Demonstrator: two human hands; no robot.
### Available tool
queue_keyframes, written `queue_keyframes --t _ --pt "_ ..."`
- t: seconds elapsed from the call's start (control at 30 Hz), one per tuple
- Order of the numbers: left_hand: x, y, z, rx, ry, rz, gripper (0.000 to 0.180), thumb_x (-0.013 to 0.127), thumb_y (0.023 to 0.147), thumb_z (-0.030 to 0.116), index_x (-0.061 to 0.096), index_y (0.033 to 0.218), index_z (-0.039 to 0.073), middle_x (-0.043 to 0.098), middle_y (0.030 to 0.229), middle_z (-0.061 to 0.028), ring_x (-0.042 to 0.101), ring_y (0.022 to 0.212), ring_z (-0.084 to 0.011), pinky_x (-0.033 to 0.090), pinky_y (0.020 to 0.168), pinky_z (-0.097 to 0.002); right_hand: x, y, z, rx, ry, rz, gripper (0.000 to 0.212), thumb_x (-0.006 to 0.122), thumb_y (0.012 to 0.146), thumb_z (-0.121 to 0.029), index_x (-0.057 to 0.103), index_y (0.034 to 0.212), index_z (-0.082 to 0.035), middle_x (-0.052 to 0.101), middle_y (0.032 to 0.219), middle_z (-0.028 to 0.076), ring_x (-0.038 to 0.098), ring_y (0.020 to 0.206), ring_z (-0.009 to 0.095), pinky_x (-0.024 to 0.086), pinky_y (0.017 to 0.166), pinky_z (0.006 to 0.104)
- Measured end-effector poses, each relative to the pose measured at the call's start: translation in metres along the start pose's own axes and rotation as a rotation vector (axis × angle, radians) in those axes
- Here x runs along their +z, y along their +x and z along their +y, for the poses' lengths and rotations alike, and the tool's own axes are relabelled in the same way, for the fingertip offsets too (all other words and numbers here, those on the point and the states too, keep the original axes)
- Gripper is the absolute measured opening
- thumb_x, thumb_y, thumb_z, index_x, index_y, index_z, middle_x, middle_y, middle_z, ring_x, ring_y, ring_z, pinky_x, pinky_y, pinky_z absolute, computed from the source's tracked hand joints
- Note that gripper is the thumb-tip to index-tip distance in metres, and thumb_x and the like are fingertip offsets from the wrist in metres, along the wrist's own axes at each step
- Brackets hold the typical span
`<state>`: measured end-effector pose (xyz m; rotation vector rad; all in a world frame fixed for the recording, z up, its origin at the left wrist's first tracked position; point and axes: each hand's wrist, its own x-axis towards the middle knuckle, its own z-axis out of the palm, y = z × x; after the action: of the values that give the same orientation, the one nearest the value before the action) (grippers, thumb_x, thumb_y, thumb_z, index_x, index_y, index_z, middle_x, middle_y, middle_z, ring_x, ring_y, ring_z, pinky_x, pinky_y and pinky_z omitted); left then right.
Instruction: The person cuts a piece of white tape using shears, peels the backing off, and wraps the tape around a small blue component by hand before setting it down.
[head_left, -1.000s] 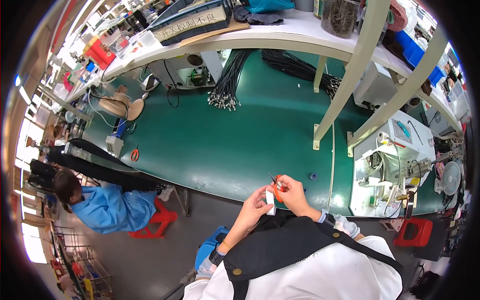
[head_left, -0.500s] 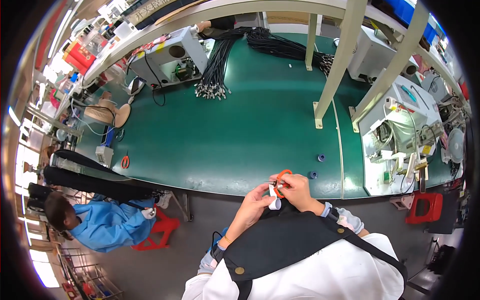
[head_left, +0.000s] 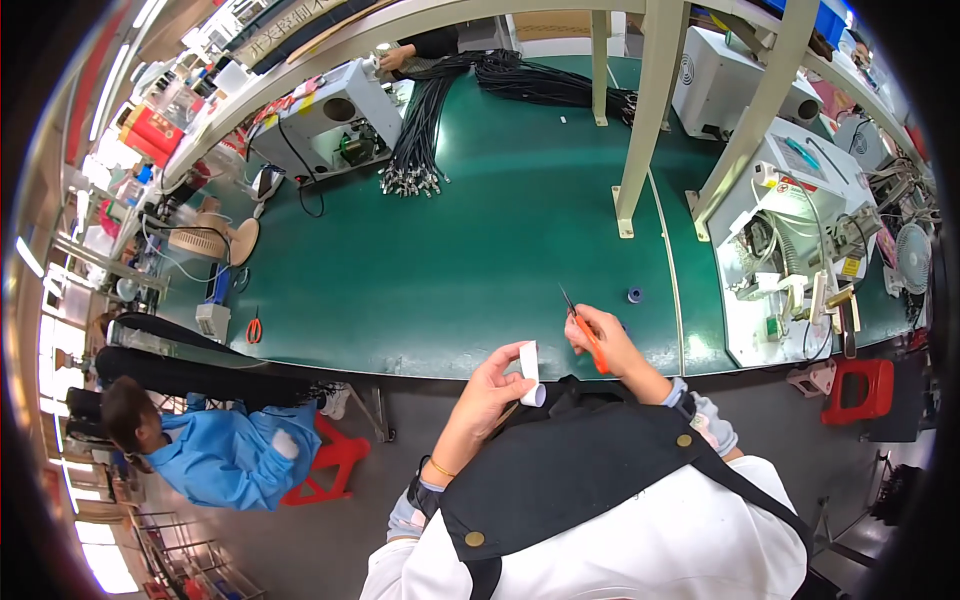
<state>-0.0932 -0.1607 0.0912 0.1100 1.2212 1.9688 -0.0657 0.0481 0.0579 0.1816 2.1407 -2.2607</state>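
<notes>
One white strip (head_left: 528, 362) is pinched in the fingers (head_left: 508, 356) of the left hand (head_left: 490, 388), probably steadying it; the right hand (head_left: 612, 338), fingers curled, grips orange-handled scissors (head_left: 598, 354) (blades (head_left: 567, 300) pointing away).

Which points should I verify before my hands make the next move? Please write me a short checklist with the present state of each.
1. White strip held by the left hand: ok.
2. Orange-handled scissors held by the right hand: ok.
3. Scissor blades apart from the left hand: ok, they point away over the green table.
4. Strip lying flat along its whole length: not ok, its lower end is curled.
5. Blades fully closed: cannot tell, too small to see.
6. Strip's edge cleanly cut: cannot tell.
</notes>
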Motion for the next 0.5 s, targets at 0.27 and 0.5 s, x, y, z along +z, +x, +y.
queue_keyframes --t 0.27,0.5 --pt "0.004 -0.019 0.033 -0.033 0.147 -0.054 0.048 0.063 0.076 -0.002 0.044 0.120 0.003 0.053 0.109 -0.0067 0.057 0.078 -0.0098 0.048 0.070 -0.0246 -0.028 -0.003 -0.066 0.068 -0.483 -0.755 0.042 0.051 0.085 -0.044 0.050 0.076 -0.004 0.048 0.058 0.005 0.046 0.053 0.017 0.034 0.051 0.0302" --pt "0.028 -0.027 0.052 -0.174 0.102 -0.104 0.052 0.063 0.076 -0.003 0.040 0.122 0.004 0.060 0.080 -0.0072 0.058 0.072 -0.0107 0.046 0.066 -0.0214 -0.022 0.009 -0.090 0.006 -0.638 -0.885 0.044 0.050 0.084 -0.049 0.051 0.077 -0.005 0.046 0.057 0.007 0.044 0.053 0.022 0.032 0.051 0.0349"
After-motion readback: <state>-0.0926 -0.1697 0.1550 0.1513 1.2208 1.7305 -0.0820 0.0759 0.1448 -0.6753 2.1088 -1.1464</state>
